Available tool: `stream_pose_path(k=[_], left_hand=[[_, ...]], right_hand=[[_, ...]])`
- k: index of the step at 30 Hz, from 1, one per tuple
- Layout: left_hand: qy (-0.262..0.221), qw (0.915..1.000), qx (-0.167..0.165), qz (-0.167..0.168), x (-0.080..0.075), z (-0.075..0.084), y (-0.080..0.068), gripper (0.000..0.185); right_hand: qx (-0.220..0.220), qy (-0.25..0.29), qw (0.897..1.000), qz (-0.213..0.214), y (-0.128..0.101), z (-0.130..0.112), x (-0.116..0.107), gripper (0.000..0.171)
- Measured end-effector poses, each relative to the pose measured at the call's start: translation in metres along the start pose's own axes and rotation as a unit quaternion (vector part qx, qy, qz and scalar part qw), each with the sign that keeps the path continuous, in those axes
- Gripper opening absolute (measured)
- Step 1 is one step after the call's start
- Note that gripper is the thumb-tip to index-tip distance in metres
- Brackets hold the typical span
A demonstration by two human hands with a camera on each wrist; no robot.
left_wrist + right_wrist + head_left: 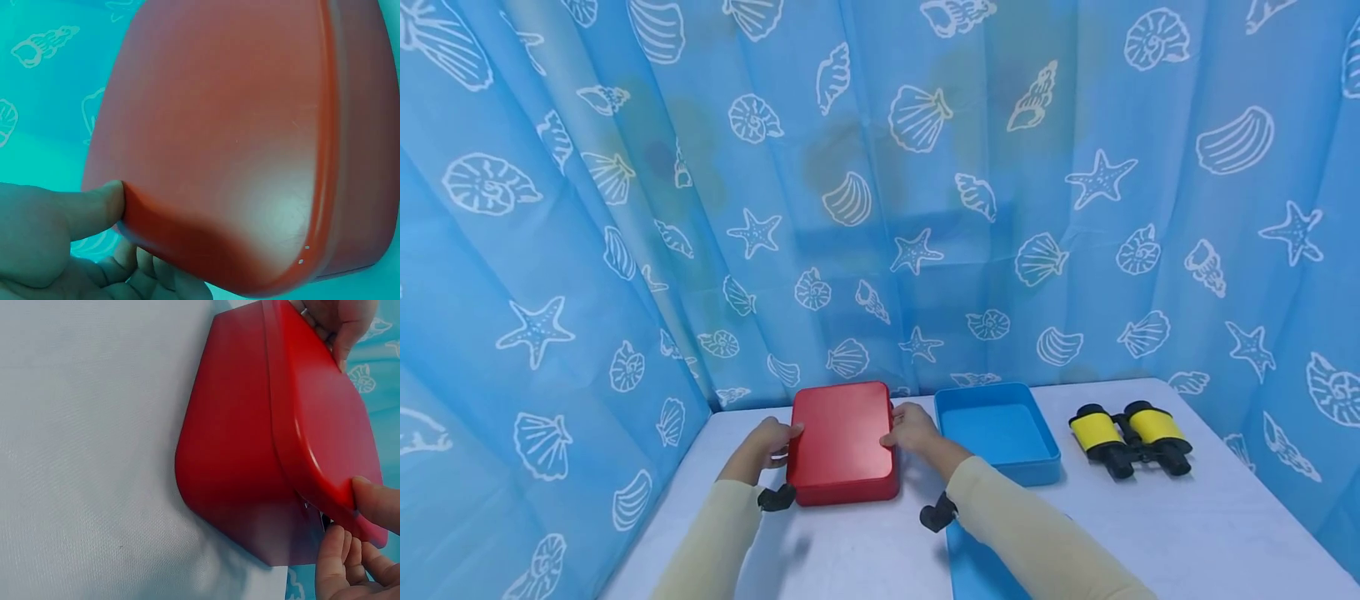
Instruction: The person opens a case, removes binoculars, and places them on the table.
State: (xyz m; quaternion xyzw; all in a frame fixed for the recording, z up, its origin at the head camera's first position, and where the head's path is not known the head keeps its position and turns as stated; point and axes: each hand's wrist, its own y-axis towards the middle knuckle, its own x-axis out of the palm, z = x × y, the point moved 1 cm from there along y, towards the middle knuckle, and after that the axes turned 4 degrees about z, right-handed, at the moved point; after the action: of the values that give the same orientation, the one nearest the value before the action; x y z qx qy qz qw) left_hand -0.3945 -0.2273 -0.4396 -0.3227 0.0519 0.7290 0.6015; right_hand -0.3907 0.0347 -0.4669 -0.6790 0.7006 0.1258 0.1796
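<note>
A red square box (219, 437) with a red lid (842, 433) stands on the table. My left hand (771, 442) grips the lid's left edge, thumb on top and fingers curled below, as the left wrist view also shows. On the opposite side, my right hand (913, 427) pinches the lid's right edge between its thumb (375, 503) on top and its fingers (334, 553) under the rim. A small dark opening shows below the lid beside these fingertips in the right wrist view. The lid covers the inside of the box.
An open blue box (1000, 421) stands right of the red one. A flat blue piece (981, 567) lies in front, partly hidden by my right sleeve. Black and yellow binoculars (1131, 437) lie at the right. A blue shell-print curtain (880, 192) hangs behind the white table (850, 550).
</note>
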Motion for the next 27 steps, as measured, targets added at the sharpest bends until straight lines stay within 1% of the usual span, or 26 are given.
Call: stream_pose_path(k=[4,6,9,12,16,20,23,27], left_hand=[[-0.016,0.9999,-0.002,0.006,0.0,-0.003,0.002,0.064],[-0.028,0.9996,-0.006,0.006,-0.001,-0.005,0.004,0.063],[-0.053,0.9986,-0.007,0.007,-0.003,-0.006,0.002,0.066],[-0.07,0.9975,0.002,0.002,-0.006,-0.005,-0.004,0.069],[-0.063,0.9979,0.008,-0.005,-0.01,-0.002,-0.011,0.063],[-0.05,0.9987,0.004,-0.005,-0.012,-0.003,-0.015,0.055],[-0.047,0.9989,0.005,-0.007,-0.014,-0.006,-0.018,0.055],[-0.049,0.9986,0.014,-0.016,-0.016,-0.011,-0.026,0.063]], right_hand=[[-0.006,-0.004,1.0,-0.002,-0.001,-0.002,-0.001,0.053],[-0.011,0.003,1.0,-0.001,-0.001,-0.002,-0.002,0.054],[-0.029,0.024,0.999,0.003,-0.001,-0.002,-0.004,0.056],[-0.036,0.042,0.998,0.01,-0.002,-0.002,-0.005,0.056],[-0.013,0.039,0.999,0.008,-0.004,-0.002,-0.005,0.057],[0.005,0.045,0.999,-0.006,-0.008,-0.002,-0.005,0.057],[0.01,0.052,0.998,-0.014,-0.012,-0.002,-0.005,0.055],[0.017,0.082,0.996,-0.04,-0.017,-0.002,-0.007,0.046]])
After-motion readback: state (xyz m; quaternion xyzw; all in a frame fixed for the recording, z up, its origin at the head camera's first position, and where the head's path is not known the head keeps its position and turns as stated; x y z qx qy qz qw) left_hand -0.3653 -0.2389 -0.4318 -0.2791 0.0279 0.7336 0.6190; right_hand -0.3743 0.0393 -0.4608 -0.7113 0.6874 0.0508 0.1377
